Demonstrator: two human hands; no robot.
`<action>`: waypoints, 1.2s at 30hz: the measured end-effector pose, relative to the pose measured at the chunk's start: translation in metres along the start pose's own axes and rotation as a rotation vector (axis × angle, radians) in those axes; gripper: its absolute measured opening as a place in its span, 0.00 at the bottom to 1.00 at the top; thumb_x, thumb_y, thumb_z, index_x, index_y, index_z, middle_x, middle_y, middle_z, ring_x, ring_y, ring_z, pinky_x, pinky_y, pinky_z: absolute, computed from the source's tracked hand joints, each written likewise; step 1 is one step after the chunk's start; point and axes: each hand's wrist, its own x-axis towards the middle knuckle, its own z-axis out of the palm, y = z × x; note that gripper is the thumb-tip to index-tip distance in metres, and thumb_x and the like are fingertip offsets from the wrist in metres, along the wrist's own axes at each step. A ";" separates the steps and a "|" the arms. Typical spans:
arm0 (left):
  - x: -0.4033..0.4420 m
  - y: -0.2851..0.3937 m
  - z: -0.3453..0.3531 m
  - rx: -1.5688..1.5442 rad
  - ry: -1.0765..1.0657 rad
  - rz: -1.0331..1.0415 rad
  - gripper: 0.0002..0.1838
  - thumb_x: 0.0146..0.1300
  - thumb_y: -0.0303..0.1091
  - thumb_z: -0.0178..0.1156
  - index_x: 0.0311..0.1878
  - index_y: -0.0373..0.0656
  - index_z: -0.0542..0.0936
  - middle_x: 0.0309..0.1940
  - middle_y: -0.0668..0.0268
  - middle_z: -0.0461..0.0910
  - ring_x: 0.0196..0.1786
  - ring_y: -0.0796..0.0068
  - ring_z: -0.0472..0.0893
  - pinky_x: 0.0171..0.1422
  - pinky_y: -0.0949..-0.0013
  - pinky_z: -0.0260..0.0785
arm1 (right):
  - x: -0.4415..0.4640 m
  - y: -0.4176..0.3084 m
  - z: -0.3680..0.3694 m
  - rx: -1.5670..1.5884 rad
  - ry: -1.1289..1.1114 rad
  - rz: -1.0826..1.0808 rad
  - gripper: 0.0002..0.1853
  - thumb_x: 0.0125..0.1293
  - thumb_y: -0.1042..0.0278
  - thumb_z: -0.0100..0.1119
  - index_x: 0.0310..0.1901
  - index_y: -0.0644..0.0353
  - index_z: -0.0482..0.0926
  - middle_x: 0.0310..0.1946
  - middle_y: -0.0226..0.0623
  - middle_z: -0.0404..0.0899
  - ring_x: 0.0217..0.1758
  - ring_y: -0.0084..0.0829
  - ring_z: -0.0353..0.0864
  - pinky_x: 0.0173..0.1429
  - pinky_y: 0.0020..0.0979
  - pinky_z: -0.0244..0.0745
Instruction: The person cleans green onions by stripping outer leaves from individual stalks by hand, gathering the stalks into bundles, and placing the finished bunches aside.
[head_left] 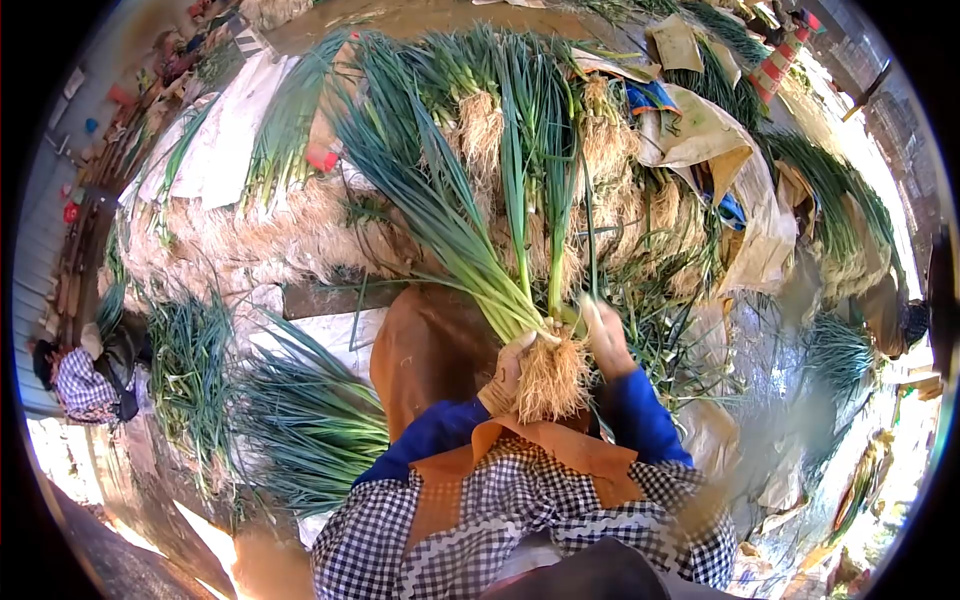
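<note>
A bunch of long green onions (455,255) fans out up and to the left from my left hand (508,372), which is closed round its pale stem ends. Below the stems hangs a thick tuft of tan roots (553,380), between my two hands. My right hand (606,340) is raised just right of the roots, close to a thin upright green leaf (589,225); its fingers are blurred, and I cannot make out whether they hold the leaf. Some upright onion stalks (556,240) stand just behind the bunch.
A long heap of onions with roots facing me (270,240) lies ahead. Loose onions (305,420) are piled at my left. Sacking (735,160) covers part of the heap at right. Another person (90,380) is at the far left. Leaf scraps (660,340) litter the right side.
</note>
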 end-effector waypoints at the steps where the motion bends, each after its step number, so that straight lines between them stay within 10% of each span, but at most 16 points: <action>1: 0.006 0.001 -0.022 -0.001 -0.058 -0.068 0.21 0.65 0.39 0.47 0.56 0.35 0.69 0.50 0.52 0.74 0.48 0.60 0.77 0.54 0.57 0.72 | -0.025 -0.009 -0.023 -0.015 -0.072 0.068 0.17 0.68 0.57 0.47 0.31 0.63 0.75 0.19 0.30 0.67 0.28 0.23 0.71 0.32 0.27 0.65; 4: 0.007 0.005 -0.004 -0.060 -0.037 -0.066 0.21 0.64 0.38 0.47 0.56 0.34 0.68 0.53 0.52 0.72 0.50 0.59 0.76 0.55 0.55 0.72 | -0.062 -0.009 -0.121 0.367 -0.045 0.148 0.14 0.64 0.56 0.53 0.28 0.58 0.74 0.20 0.29 0.65 0.29 0.24 0.72 0.31 0.28 0.66; 7: 0.004 0.002 -0.001 -0.023 -0.056 -0.046 0.21 0.63 0.36 0.47 0.57 0.34 0.67 0.55 0.51 0.70 0.52 0.58 0.75 0.57 0.54 0.70 | -0.045 0.034 -0.176 -1.081 0.043 0.082 0.16 0.63 0.52 0.51 0.31 0.58 0.76 0.22 0.36 0.71 0.31 0.34 0.75 0.34 0.34 0.69; 9: 0.011 -0.003 -0.009 -0.006 0.010 -0.012 0.21 0.63 0.38 0.48 0.56 0.36 0.69 0.54 0.51 0.71 0.52 0.58 0.75 0.57 0.53 0.70 | -0.008 0.009 -0.134 -1.022 0.114 -0.159 0.20 0.67 0.50 0.46 0.37 0.62 0.77 0.30 0.38 0.79 0.32 0.25 0.76 0.35 0.31 0.69; 11: 0.003 0.001 -0.011 -0.124 -0.061 -0.082 0.22 0.63 0.40 0.48 0.55 0.36 0.69 0.54 0.51 0.71 0.52 0.57 0.75 0.57 0.53 0.70 | 0.017 -0.031 -0.065 -0.003 -0.151 0.153 0.25 0.70 0.45 0.40 0.46 0.60 0.78 0.32 0.35 0.80 0.33 0.26 0.76 0.40 0.30 0.72; 14: 0.005 0.002 -0.040 -0.238 -0.168 -0.083 0.30 0.62 0.49 0.47 0.61 0.36 0.65 0.58 0.48 0.69 0.58 0.52 0.71 0.61 0.51 0.65 | 0.054 -0.030 0.011 0.519 -0.337 0.477 0.31 0.67 0.37 0.37 0.50 0.60 0.75 0.29 0.31 0.77 0.30 0.23 0.72 0.36 0.27 0.68; 16: -0.003 0.007 -0.021 -0.434 -0.402 -0.112 0.30 0.61 0.48 0.49 0.61 0.37 0.65 0.56 0.47 0.70 0.56 0.52 0.72 0.60 0.50 0.66 | 0.056 -0.048 0.054 0.530 -0.356 0.253 0.27 0.67 0.40 0.43 0.47 0.58 0.77 0.26 0.26 0.74 0.28 0.21 0.70 0.34 0.24 0.65; 19: -0.019 0.022 -0.013 -0.179 0.112 -0.076 0.25 0.61 0.47 0.52 0.57 0.42 0.69 0.53 0.51 0.72 0.50 0.54 0.76 0.55 0.51 0.71 | 0.062 -0.050 0.057 0.144 -0.276 0.051 0.20 0.66 0.48 0.51 0.36 0.58 0.81 0.24 0.22 0.72 0.29 0.18 0.68 0.36 0.22 0.64; 22: -0.025 0.034 -0.025 -0.126 -0.211 -0.206 0.24 0.61 0.45 0.52 0.57 0.42 0.68 0.52 0.50 0.72 0.49 0.54 0.76 0.55 0.52 0.71 | 0.063 -0.043 0.049 -0.909 -0.014 -0.105 0.25 0.62 0.43 0.51 0.26 0.60 0.77 0.23 0.46 0.77 0.30 0.40 0.79 0.38 0.36 0.72; 24: -0.020 0.028 -0.023 -0.010 0.048 -0.262 0.22 0.62 0.41 0.50 0.54 0.34 0.70 0.48 0.51 0.75 0.48 0.57 0.77 0.55 0.56 0.72 | 0.059 -0.043 0.049 -0.982 0.002 -0.152 0.25 0.62 0.43 0.51 0.26 0.62 0.78 0.23 0.48 0.78 0.32 0.42 0.80 0.39 0.38 0.73; 29: -0.010 0.011 -0.014 -0.093 0.021 -0.097 0.24 0.62 0.42 0.50 0.53 0.32 0.70 0.47 0.51 0.76 0.46 0.60 0.78 0.54 0.58 0.72 | 0.053 -0.024 0.050 0.719 -0.060 0.284 0.23 0.69 0.45 0.43 0.51 0.57 0.73 0.37 0.31 0.78 0.38 0.27 0.78 0.42 0.27 0.75; 35: -0.008 0.006 -0.027 -0.109 -0.009 -0.078 0.25 0.62 0.45 0.48 0.54 0.34 0.70 0.48 0.51 0.76 0.45 0.60 0.78 0.51 0.59 0.72 | 0.059 -0.006 0.055 1.291 -0.420 0.245 0.22 0.66 0.38 0.44 0.33 0.49 0.74 0.19 0.25 0.71 0.18 0.22 0.68 0.20 0.25 0.65; 36: -0.007 0.006 -0.033 -0.108 -0.005 -0.079 0.25 0.62 0.45 0.48 0.54 0.34 0.70 0.48 0.51 0.76 0.45 0.60 0.78 0.51 0.59 0.72 | 0.058 -0.019 0.055 0.943 -0.149 0.267 0.22 0.65 0.38 0.44 0.26 0.47 0.71 0.14 0.23 0.66 0.14 0.22 0.64 0.16 0.24 0.61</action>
